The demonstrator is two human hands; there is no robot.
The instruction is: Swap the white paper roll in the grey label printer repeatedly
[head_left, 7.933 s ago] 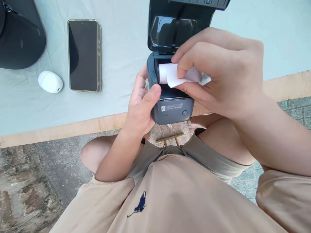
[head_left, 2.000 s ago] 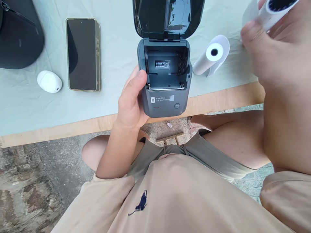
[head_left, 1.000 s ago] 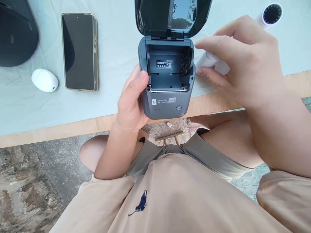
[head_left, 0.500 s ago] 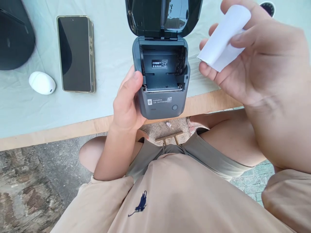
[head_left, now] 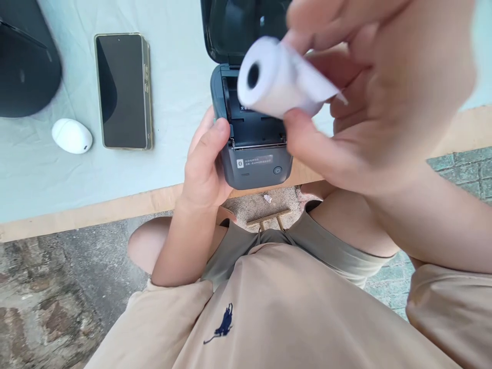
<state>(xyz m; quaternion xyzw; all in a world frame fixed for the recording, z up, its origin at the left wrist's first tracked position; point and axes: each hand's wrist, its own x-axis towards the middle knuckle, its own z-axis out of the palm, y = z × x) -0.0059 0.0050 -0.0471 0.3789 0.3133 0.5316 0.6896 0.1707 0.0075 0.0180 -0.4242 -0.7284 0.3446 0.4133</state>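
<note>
Roll (head_left: 277,79) now raised over printer (head_left: 255,148), pinched between right hand (head_left: 376,97) thumb and fingers; left hand (head_left: 205,164) grip closed round printer's side at worktop (head_left: 115,202) edge.

Phone (head_left: 122,91): flat on the cloth, screen up and dark, left of centre.
White case (head_left: 72,136): small, egg-shaped, just left of the phone.
Black object (head_left: 26,66): large, rounded, at the upper left corner, partly cut off.
Cloth (head_left: 172,128): pale, creased, covering the table.
Table (head_left: 96,210): bare wooden near edge.
Ground (head_left: 49,287): rough stone.
</note>
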